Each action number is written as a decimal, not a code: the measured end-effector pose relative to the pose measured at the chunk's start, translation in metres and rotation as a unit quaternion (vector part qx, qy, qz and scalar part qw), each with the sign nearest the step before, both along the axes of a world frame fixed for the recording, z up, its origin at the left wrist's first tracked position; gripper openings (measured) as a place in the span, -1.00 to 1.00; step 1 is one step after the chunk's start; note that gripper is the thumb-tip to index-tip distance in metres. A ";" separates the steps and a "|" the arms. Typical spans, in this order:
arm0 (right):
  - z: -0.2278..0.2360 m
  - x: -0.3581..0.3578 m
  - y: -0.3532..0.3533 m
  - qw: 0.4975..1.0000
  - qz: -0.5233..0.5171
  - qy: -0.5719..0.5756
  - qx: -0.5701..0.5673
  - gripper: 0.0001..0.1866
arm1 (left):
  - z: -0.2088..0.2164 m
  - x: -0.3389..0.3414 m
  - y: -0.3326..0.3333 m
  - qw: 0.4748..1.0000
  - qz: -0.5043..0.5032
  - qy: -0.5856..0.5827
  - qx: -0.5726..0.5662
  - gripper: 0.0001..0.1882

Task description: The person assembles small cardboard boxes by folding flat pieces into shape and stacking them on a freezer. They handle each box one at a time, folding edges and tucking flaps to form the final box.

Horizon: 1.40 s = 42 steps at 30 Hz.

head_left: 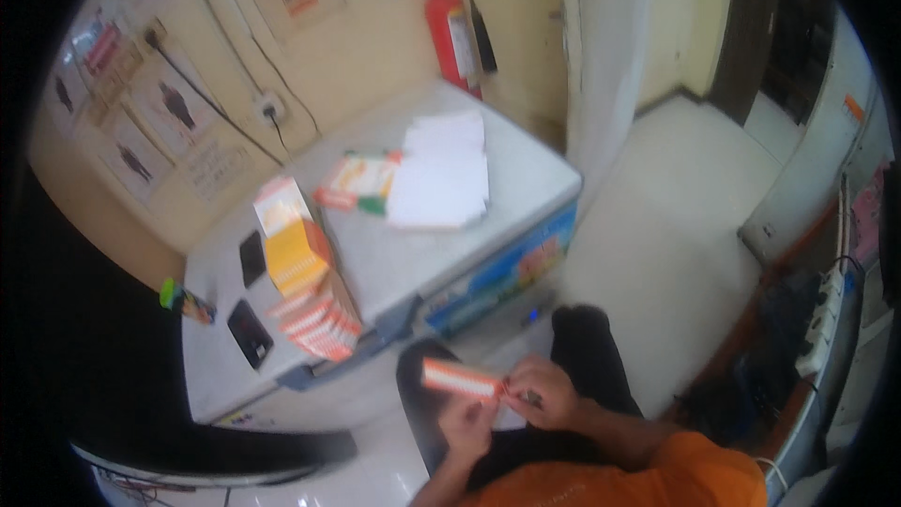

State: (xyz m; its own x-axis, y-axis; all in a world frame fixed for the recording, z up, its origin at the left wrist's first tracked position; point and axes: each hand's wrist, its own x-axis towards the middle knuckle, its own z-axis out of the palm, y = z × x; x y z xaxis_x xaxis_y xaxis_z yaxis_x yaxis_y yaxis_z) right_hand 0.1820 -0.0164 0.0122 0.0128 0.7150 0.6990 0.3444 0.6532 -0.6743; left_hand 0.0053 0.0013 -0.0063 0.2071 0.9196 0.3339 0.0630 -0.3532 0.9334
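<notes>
Above my lap, both hands hold a narrow orange-and-white folded carton (pixel 458 378). My left hand (pixel 467 425) grips it from below near its middle, with the fingers closed. My right hand (pixel 544 392) pinches its right end between thumb and fingers. A white piece (pixel 510 416) shows beneath the right hand; I cannot tell whether it is part of the carton. Similar orange-and-white cartons (pixel 319 324) lie in a row near the front edge of a white chest freezer (pixel 375 268), beside a yellow carton (pixel 298 258) and a white-and-yellow one (pixel 280 207).
A stack of white flat sheets (pixel 439 174) lies on the freezer, partly over orange-and-green packaging (pixel 357 180). Two dark phones (pixel 250 333) and a green-capped container (pixel 188 301) sit at the left. A red fire extinguisher (pixel 452 33) hangs behind. A power strip (pixel 826 319) is at the right.
</notes>
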 end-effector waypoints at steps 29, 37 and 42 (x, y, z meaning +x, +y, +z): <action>0.013 0.020 -0.004 0.983 0.162 0.044 -0.079 -0.83 | 0.012 -0.006 -0.013 1.000 -0.001 0.000 0.019 -0.79; 0.026 0.012 -0.004 0.993 0.012 -0.119 0.003 -0.81 | 0.008 0.012 -0.008 0.987 0.068 0.053 0.138 -0.81; 0.013 -0.001 -0.001 0.996 -0.055 -0.064 0.024 -0.82 | 0.011 0.026 -0.015 0.997 -0.008 0.028 0.073 -0.70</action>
